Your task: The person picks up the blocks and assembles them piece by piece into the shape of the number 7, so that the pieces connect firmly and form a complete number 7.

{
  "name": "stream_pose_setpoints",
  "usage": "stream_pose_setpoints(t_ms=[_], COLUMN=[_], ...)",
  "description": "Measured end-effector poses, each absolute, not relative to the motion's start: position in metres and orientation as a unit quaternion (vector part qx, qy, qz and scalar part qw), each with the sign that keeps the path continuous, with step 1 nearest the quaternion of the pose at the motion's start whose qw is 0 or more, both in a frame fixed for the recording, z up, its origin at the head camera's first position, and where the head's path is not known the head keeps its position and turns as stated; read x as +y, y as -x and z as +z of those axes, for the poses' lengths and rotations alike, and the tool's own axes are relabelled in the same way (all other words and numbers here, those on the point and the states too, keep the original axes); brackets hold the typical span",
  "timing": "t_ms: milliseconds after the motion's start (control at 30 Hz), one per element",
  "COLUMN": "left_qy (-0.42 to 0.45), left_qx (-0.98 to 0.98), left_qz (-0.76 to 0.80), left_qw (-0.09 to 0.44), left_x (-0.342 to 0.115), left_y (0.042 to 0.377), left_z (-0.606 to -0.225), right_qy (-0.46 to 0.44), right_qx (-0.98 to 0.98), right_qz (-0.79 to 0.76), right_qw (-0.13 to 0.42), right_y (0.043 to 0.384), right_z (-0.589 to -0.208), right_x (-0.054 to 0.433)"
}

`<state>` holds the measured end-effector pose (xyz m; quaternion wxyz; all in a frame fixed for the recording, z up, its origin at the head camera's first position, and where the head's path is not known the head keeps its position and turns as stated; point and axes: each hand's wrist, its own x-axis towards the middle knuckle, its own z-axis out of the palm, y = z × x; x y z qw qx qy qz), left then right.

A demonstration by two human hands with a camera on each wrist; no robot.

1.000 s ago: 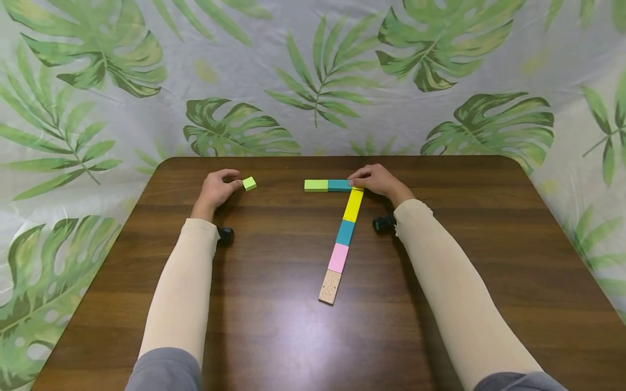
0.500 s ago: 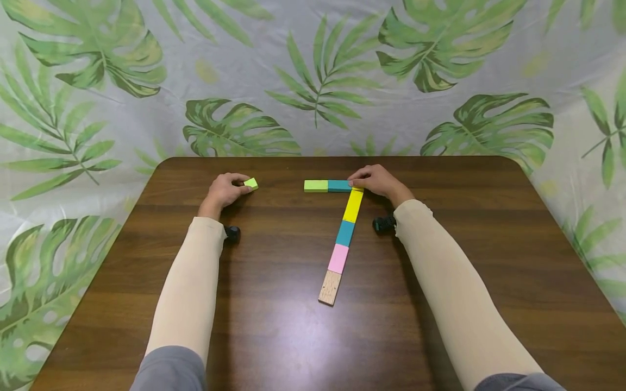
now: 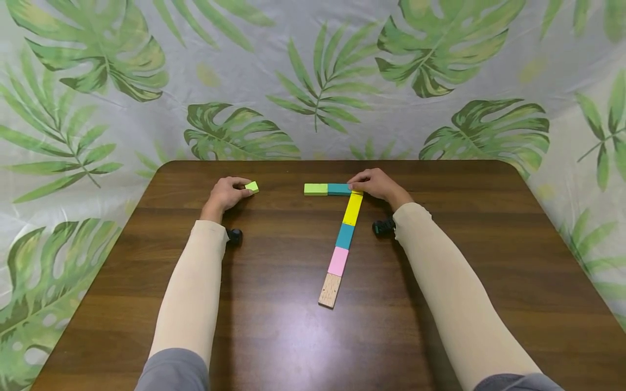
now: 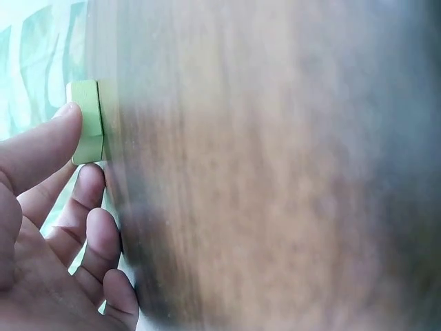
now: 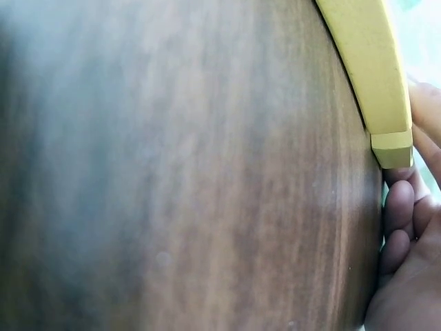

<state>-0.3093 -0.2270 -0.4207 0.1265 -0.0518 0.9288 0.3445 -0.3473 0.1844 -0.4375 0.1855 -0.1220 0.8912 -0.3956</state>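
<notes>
My left hand (image 3: 229, 193) pinches a small lime green block (image 3: 251, 187) near the back left of the table. In the left wrist view the thumb lies on the face of this green block (image 4: 86, 124), with the other fingers curled below. My right hand (image 3: 376, 183) holds a small yellow block (image 5: 393, 149) at the corner of a block line, its fingers partly covering it. A teal block (image 3: 338, 189) runs left from that corner, with another lime green block (image 3: 315, 189) at its end. A longer yellow block (image 3: 352, 209) leads from the corner towards me.
Below the longer yellow block, a second teal block (image 3: 345, 237), a pink block (image 3: 338, 262) and a bare wood block (image 3: 330, 290) continue the slanted line. They lie on a brown wooden table (image 3: 274, 260). A leaf-patterned cloth (image 3: 323, 65) hangs behind its back edge.
My left hand has moved right to the small green block and now pinches it. My right hand stays at the corner. The whole head view has shifted slightly downward.
</notes>
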Motion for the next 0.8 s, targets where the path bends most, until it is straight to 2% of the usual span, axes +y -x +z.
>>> stream_pose_setpoints(t_ms=[800], left_qy=[0.041], left_qx=[0.931], left_qz=[0.339], left_qw=[0.131], left_x=[-0.2234], left_y=[0.3077], left_z=[-0.421], right_qy=[0.124], right_qx=[0.889], right_qz=[-0.403], right_qw=[0.181], right_y=[0.3466], right_z=[-0.4402], right_x=[0.1839])
